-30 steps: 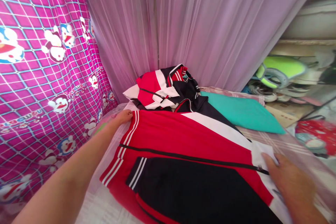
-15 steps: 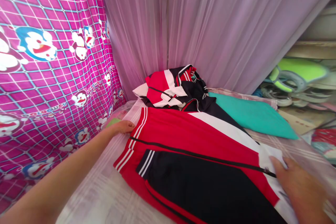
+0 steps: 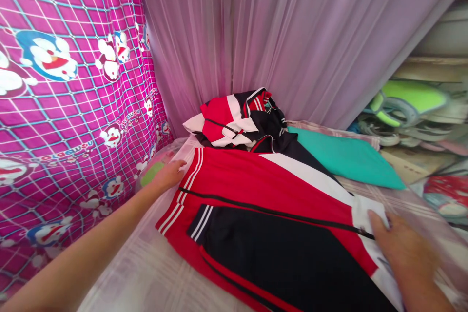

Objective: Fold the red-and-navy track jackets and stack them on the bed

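A red, white and black zip jacket (image 3: 234, 170) lies flat on the bed, its striped ribbed hem toward the left. One dark sleeve (image 3: 263, 248) is folded over the front, its striped cuff near the hem. My left hand (image 3: 171, 174) is just beside the hem's upper part, thumb and fingers slightly apart, with no cloth visible between them. At the other end, my right hand (image 3: 405, 243) grips the jacket's white upper part near the zipper's end; its fingertips are partly hidden and the hand is a little blurred.
Behind the jacket is a crumpled heap of similar clothing (image 3: 234, 122). A folded teal cloth (image 3: 347, 158) lies to its right. A pink cartoon-print curtain (image 3: 84, 107) hangs at left and a mauve curtain (image 3: 256, 34) at the back. Shelves with shoes (image 3: 395, 112) stand at right.
My left hand has come off the hem it was pinching and moved slightly outward. My right hand still grips the jacket's white part. The view has shifted slightly.
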`<state>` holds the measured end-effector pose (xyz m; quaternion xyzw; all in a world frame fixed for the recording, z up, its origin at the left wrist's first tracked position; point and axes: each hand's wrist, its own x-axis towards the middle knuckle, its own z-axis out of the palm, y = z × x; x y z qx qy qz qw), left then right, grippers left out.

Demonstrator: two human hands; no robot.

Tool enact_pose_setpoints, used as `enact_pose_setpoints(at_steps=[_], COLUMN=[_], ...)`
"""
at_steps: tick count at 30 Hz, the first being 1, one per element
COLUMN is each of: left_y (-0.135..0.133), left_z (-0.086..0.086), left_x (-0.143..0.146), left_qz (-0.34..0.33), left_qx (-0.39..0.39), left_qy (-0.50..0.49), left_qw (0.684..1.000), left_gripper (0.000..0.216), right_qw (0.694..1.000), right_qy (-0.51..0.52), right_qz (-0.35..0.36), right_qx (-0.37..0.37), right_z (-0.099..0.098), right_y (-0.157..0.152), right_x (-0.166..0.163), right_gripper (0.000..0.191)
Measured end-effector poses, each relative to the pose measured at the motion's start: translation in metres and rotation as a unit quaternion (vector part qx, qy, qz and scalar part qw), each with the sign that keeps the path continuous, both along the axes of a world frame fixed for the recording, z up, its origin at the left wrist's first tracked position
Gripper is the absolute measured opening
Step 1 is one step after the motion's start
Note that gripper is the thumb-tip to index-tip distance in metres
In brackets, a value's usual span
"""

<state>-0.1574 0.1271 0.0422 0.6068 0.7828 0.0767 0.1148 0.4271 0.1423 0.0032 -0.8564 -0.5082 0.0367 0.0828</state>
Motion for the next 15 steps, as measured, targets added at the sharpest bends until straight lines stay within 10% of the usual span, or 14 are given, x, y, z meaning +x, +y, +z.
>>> enact_pose_setpoints(at_steps=[6,15], left_y=[0.021,0.017], left_z=[-0.018,-0.061], left_x=[0.067,0.085], left_qz=[-0.198,-0.153], left_qx=[0.092,0.090], left_qy=[0.022,0.137], left_qw=[0.976,0.975], left_gripper=[0.054,0.065], right_qw=[1.000,0.951], right_qy=[-0.013,-0.166], right_qz=[0.013,0.198], right_qx=[0.025,0.167], right_z=[0.006,0.048], right_y=[-0.007,0.042], right_x=[-0.009,-0.034], right_gripper=[0.088,0.053])
